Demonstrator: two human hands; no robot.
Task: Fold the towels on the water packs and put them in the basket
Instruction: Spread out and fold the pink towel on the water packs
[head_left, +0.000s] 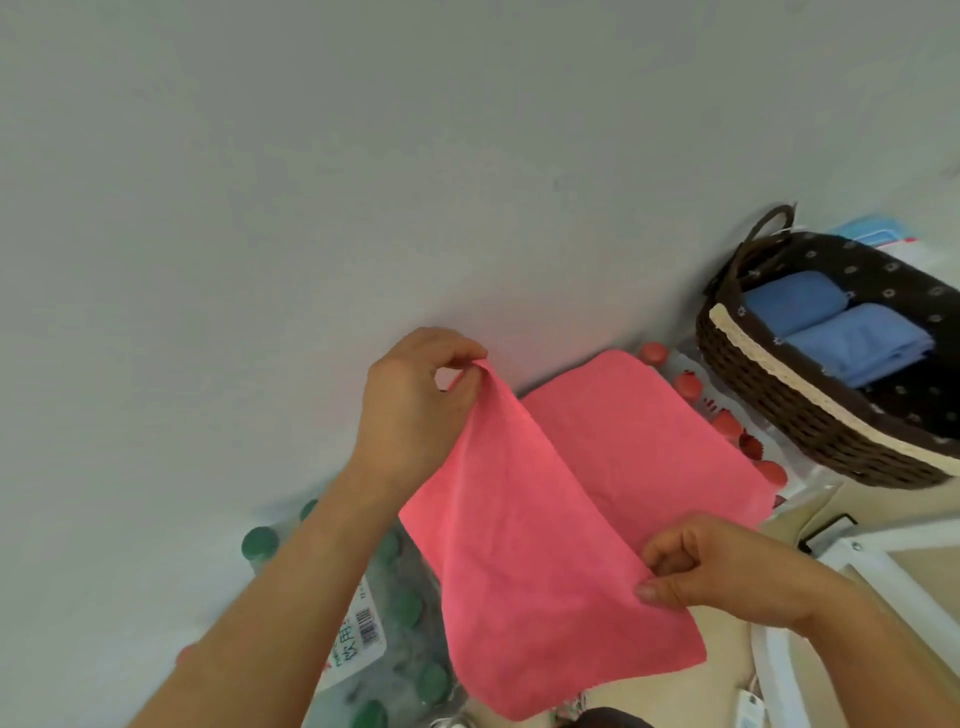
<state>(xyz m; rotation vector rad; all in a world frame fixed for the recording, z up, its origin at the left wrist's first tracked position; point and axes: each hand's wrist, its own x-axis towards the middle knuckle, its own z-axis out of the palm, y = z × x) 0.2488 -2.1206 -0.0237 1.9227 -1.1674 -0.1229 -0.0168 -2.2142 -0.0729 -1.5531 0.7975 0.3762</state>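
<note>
A pink towel (561, 519) is spread over the water packs, creased down its middle. My left hand (415, 400) pinches its far left corner and lifts it off the packs. My right hand (727, 566) pinches the near right edge between thumb and fingers. The towel's right half lies on a pack of red-capped bottles (727, 423). A pack of green-capped bottles (395, 623) shows under its left half. At the right stands a dark woven basket (779, 384) with a patterned lining, holding two folded blue towels (852, 343).
A plain grey wall (311, 208) rises right behind the packs. A white frame (883, 561) and a beige surface sit at the lower right. A blue and white package (878, 236) shows behind the basket.
</note>
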